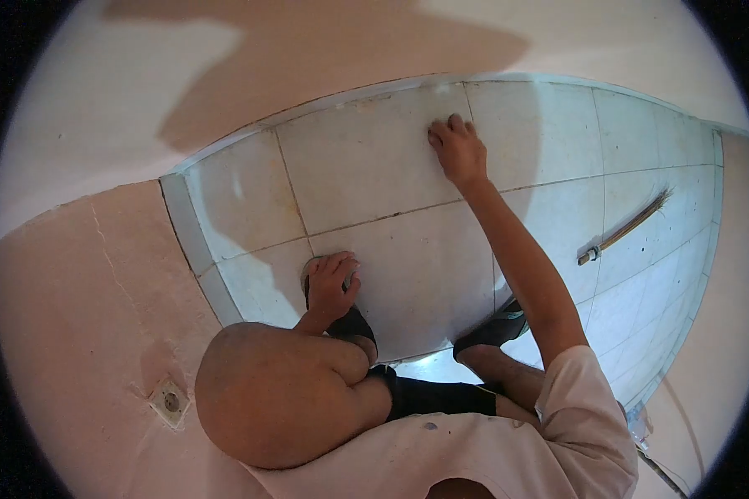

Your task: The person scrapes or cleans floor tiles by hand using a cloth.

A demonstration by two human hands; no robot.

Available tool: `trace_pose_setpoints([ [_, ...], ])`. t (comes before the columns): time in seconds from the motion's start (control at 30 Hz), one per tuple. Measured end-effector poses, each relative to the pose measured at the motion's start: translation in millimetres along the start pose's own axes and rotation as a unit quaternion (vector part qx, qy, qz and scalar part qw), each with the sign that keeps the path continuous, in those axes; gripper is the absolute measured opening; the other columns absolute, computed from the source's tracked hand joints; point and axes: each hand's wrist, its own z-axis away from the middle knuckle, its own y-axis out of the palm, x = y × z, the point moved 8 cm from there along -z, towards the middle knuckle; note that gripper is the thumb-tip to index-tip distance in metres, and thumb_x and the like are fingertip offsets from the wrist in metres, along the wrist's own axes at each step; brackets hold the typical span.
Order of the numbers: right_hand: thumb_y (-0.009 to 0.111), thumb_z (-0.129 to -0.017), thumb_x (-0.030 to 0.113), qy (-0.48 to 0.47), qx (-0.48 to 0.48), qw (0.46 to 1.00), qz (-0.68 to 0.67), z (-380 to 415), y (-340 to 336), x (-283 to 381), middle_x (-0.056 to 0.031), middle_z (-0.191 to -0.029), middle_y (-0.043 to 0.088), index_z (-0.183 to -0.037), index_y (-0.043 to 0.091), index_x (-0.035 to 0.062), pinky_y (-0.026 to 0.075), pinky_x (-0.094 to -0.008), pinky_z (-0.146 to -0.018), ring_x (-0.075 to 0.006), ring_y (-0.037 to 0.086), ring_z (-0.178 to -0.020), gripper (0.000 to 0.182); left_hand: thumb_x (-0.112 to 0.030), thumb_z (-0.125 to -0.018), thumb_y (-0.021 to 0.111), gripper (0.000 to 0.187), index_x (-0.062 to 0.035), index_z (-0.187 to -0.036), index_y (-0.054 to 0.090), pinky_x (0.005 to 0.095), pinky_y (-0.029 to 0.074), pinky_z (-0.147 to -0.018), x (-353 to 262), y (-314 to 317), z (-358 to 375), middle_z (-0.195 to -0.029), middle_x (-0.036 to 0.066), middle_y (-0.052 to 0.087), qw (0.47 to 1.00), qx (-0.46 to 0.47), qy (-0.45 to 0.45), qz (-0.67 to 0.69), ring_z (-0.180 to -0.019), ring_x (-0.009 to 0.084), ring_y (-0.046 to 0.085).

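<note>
My right hand (459, 151) reaches out over the pale tiled floor (366, 166), close to the wall's base. Its fingers are bent and drawn in toward the tile; whatever they may hold is too small to make out. Nearer my body, my left hand (331, 287) lies over the front of my left shoe (310, 270), palm down, with its fingers a little apart and nothing visible in it. My bent knee (266, 391) is beside the left wrist.
A short bundle of thin sticks (632, 224), bound at one end, lies on the tiles at the right. My other dark shoe (493, 328) stands at centre right. Walls (83, 274) border the floor, with a socket (170, 402) at lower left.
</note>
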Motion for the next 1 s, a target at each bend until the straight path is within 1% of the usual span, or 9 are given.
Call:
trace_pose_setpoints([
  [0.27, 0.068, -0.088, 0.021, -0.007, 0.058, 0.998, -0.014, 51.7, 0.2, -4.8, -0.0114, -0.103, 0.060, -0.102, 0.067, 0.0113, 0.056, -0.0455, -0.078, -0.0327, 0.062, -0.096, 0.017, -0.018, -0.082, 0.068, 0.026, -0.0128, -0.107, 0.067, 0.0459, 0.038, -0.095, 2.1, 9.0, -0.9, -0.116, 0.004, 0.065, 1.000, -0.008, -0.003, 0.012, -0.110, 0.0275, 0.058],
  [0.43, 0.068, -0.090, 0.023, 0.068, 0.015, 0.984, -0.161, 21.3, 13.2, 27.1, -0.0138, -0.098, 0.063, -0.098, 0.065, 0.0083, 0.053, -0.0444, -0.074, -0.0345, 0.063, -0.091, 0.017, -0.027, -0.089, 0.067, 0.054, -0.0117, -0.139, 0.052, 0.0518, 0.036, -0.106, -25.7, 15.3, -55.2, -0.133, 0.014, 0.058, 0.994, -0.052, -0.006, 0.093, -0.125, 0.0333, 0.052],
  [0.57, 0.065, -0.094, 0.024, 0.138, 0.158, 0.866, -0.454, 76.1, 29.3, 75.0, -0.0144, -0.090, 0.067, -0.107, 0.067, 0.0058, 0.051, -0.0361, -0.075, -0.0250, 0.064, -0.083, 0.023, -0.027, -0.098, 0.061, 0.063, -0.0087, -0.152, 0.034, 0.0459, 0.040, -0.105, -25.0, 8.9, -105.8, -0.134, 0.018, 0.055, 0.929, -0.098, -0.097, 0.345, -0.122, 0.0309, 0.053],
  [0.63, 0.061, -0.098, 0.030, 0.288, 0.257, 0.663, -0.642, 113.1, 32.9, 105.1, -0.0033, -0.102, 0.066, -0.117, 0.068, 0.0101, 0.051, -0.0332, -0.073, -0.0155, 0.062, -0.082, 0.028, -0.030, -0.100, 0.059, 0.064, -0.0085, -0.153, 0.031, 0.0429, 0.041, -0.104, -16.6, 6.5, -114.4, -0.135, 0.016, 0.052, 0.932, -0.041, -0.087, 0.349, -0.121, 0.0286, 0.053],
  [0.7, 0.059, -0.099, 0.032, 0.264, 0.237, 0.665, -0.658, 121.5, 17.5, 114.6, -0.0027, -0.105, 0.066, -0.122, 0.066, 0.0118, 0.050, -0.0333, -0.077, -0.0150, 0.061, -0.088, 0.031, -0.033, -0.101, 0.057, 0.066, -0.0084, -0.154, 0.027, 0.0400, 0.043, -0.103, -11.0, 4.5, -114.1, -0.136, 0.015, 0.050, 0.934, 0.014, -0.077, 0.350, -0.119, 0.0263, 0.053],
  [0.77, 0.058, -0.100, 0.033, 0.240, 0.216, 0.664, -0.675, 125.8, 13.0, 118.1, -0.0021, -0.107, 0.065, -0.126, 0.065, 0.0135, 0.050, -0.0333, -0.080, -0.0145, 0.060, -0.093, 0.033, -0.026, -0.100, 0.060, 0.060, -0.0076, -0.150, 0.033, 0.0393, 0.044, -0.101, 11.0, -12.0, -107.6, -0.125, 0.014, 0.054, 0.931, -0.072, -0.141, 0.329, -0.113, 0.0254, 0.055],
  [0.83, 0.058, -0.099, 0.033, 0.260, 0.195, 0.747, -0.580, 137.0, 15.1, 101.1, -0.0023, -0.111, 0.064, -0.128, 0.064, 0.0140, 0.049, -0.0331, -0.083, -0.0138, 0.058, -0.100, 0.035, -0.018, -0.095, 0.065, 0.054, -0.0063, -0.141, 0.039, 0.0405, 0.045, -0.098, 65.9, -21.9, -99.7, -0.118, 0.012, 0.054, 0.908, -0.184, -0.159, 0.342, -0.108, 0.0237, 0.056],
  [0.93, 0.059, -0.100, 0.027, 0.290, 0.222, 0.735, -0.571, 135.0, 16.6, 88.8, -0.0038, -0.110, 0.064, -0.123, 0.065, 0.0080, 0.048, -0.0291, -0.079, -0.0140, 0.056, -0.092, 0.031, -0.003, -0.088, 0.067, 0.047, -0.0030, -0.129, 0.044, 0.0395, 0.045, -0.096, 103.4, -72.7, -103.9, -0.112, 0.014, 0.053, 0.939, -0.180, -0.196, 0.218, -0.104, 0.0260, 0.056],
  [1.0, 0.059, -0.099, 0.027, 0.268, 0.209, 0.756, -0.560, 129.5, 17.8, 81.5, -0.0040, -0.108, 0.064, -0.123, 0.065, 0.0082, 0.047, -0.0293, -0.078, -0.0142, 0.056, -0.091, 0.031, -0.001, -0.084, 0.068, 0.047, -0.0013, -0.127, 0.049, 0.0411, 0.044, -0.097, 104.8, -99.8, -112.2, -0.114, 0.018, 0.054, 0.979, -0.188, -0.073, 0.010, -0.105, 0.0318, 0.055],
])
